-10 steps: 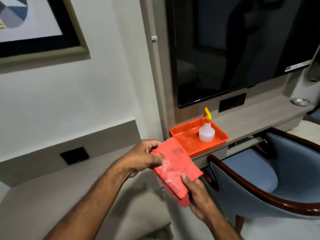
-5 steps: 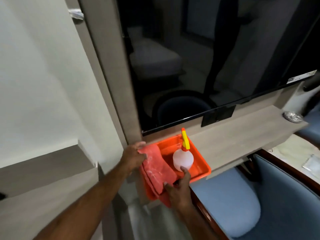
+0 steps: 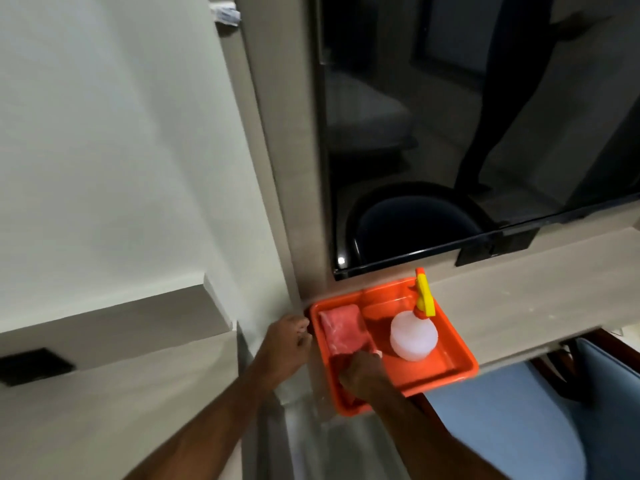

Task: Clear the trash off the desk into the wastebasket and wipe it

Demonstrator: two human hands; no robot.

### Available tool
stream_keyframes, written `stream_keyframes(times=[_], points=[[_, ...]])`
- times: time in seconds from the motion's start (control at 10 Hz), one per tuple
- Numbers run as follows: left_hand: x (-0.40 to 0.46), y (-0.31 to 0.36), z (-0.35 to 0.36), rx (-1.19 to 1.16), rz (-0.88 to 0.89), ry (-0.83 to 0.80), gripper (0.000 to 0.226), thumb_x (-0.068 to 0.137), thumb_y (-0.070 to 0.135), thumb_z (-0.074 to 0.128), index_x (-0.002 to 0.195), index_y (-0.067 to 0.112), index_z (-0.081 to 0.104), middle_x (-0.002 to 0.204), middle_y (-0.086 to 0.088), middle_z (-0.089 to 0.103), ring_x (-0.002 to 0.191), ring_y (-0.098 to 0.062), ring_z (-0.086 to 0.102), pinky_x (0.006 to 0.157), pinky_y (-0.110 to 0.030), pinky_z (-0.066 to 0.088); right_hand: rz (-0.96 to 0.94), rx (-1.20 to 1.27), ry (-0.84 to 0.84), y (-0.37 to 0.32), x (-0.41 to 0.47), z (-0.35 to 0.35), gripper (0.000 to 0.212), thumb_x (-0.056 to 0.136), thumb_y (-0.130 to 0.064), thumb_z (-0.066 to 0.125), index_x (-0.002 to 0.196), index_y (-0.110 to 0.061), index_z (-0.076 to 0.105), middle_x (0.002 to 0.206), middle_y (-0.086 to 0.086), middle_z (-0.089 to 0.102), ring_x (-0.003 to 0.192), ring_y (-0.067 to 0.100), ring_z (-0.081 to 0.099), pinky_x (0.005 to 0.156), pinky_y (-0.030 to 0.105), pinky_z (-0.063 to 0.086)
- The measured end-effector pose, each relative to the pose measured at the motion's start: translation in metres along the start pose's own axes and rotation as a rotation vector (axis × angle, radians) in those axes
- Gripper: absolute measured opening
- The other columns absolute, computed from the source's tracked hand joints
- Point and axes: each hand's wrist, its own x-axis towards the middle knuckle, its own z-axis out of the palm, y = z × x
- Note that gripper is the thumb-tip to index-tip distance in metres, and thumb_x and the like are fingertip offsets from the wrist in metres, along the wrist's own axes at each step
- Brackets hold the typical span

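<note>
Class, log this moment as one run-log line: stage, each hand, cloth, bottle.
stage: cloth stowed | left hand: beside tray, empty | right hand: on cloth in tray | spray bottle: upright in tray

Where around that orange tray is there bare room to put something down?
Bare shelf runs right of the orange tray; bare desk lies left. The tray is crowded: folded cloth, spray bottle, right hand.

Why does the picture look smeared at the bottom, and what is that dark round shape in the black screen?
Head view: motion blur softens both forearms and the blue chair; the orange tray stays fairly sharp. The glossy TV screen mirrors the room, so the round shape is probably the chair reflected.
</note>
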Motion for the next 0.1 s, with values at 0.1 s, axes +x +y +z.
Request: stream_keyframes(times=[0.1], points=[[-0.0323, -0.0085, -0.0395, 0.121, 0.04, 0.085, 0.013, 0.09, 0.007, 0.055, 0.09, 0.005, 0.068, 0.095, -0.016, 0.07, 0.091, -0.031, 0.066, 0.082, -0.036, 0.051, 0.048, 0.024, 0.012, -0.0305, -0.0275, -0.0161, 0.031, 0.092, -0.021, 0.053, 0.115, -0.005, 0.068, 0.082, 0.002, 0.067, 0.068, 0.011, 0.067, 0.048, 0.013, 0.047]])
